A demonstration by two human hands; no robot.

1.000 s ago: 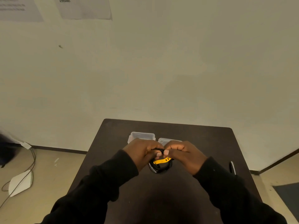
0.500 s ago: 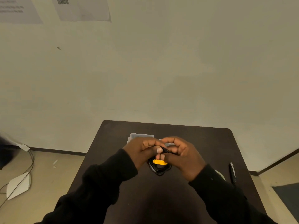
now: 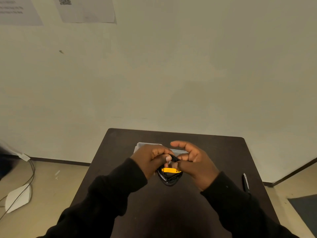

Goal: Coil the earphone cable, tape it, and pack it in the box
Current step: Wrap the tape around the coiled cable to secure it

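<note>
The dark counter (image 3: 214, 152) stood against a pale wall, its near edge cut off by the frame and black sleeves; bare surface lay open to either side of the hands. A clear box (image 3: 145, 145) sat behind the hands, largely hidden by them. The left hand (image 3: 151, 162) gripped the coiled black earphone cable (image 3: 169, 179), held just above the counter centre. The right hand (image 3: 195, 164) pinched the coil at its yellow tape (image 3: 170, 170), upper fingers (image 3: 178, 144) spread loose. A pen (image 3: 245, 182) lay near the right edge.
</note>
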